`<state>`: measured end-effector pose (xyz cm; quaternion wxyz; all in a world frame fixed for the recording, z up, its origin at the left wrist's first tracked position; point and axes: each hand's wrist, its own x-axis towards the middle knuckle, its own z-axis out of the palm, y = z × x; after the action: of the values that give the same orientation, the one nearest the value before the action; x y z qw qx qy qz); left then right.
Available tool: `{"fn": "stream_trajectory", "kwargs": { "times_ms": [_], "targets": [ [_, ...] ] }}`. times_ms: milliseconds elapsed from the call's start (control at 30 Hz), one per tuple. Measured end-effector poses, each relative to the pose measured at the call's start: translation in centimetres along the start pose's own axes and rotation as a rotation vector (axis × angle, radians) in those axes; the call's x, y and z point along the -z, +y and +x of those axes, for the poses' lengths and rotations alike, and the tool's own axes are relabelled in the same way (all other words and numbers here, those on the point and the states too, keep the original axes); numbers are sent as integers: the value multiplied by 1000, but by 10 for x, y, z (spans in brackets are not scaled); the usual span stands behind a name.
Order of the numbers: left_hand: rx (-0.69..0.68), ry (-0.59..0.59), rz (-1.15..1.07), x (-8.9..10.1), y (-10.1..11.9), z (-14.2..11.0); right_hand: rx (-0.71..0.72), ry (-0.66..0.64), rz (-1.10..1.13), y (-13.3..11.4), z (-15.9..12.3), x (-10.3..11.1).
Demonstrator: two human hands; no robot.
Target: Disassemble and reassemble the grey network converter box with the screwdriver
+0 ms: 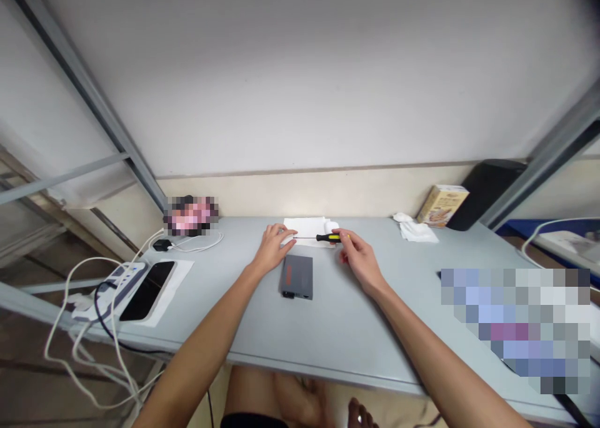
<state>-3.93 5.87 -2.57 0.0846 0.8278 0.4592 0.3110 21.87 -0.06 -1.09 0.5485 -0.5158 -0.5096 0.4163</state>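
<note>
In the middle of the frame, the right hand [360, 258] grips the yellow and black handle of a thin screwdriver [323, 238], which lies almost flat and points to the left. The left hand [270, 248] has its thumb and finger curled around the tip. I cannot tell if they pinch it, or if something tiny is there too. A gray electronic box [298, 277] with red letters sits flat on the desk [337, 334], just below the screwdriver in the frame, and neither hand seems to hold it. White paper [304, 224] lies behind the hands. If the right hand pushes too hard, the sharp tip could slip and poke the left fingers. If the left hand does have a tiny part, a loose pinch could drop it, and it might roll away. With no hand on it, the box could slide if it gets bumped.
</note>
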Motion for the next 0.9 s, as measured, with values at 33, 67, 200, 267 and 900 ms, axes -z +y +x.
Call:
{"fn": "stream_trajectory", "kwargs": {
  "times_ms": [33, 67, 200, 267, 900],
  "targets": [
    [4, 6, 0, 0, 0, 1, 4, -8, -3, 0, 0, 0],
    [9, 11, 0, 0, -1, 1, 6, -13, -6, 0, 0, 0],
    [43, 15, 8, 0, -3, 2, 3, -9, -7, 0, 1, 0],
    [71, 9, 18, -1, -5, 3, -14, 21, 10, -1, 1, 0],
    [12, -100, -273, 20, 26, -1, -84, 210, 214, -2, 6, 4]
  ]
}}
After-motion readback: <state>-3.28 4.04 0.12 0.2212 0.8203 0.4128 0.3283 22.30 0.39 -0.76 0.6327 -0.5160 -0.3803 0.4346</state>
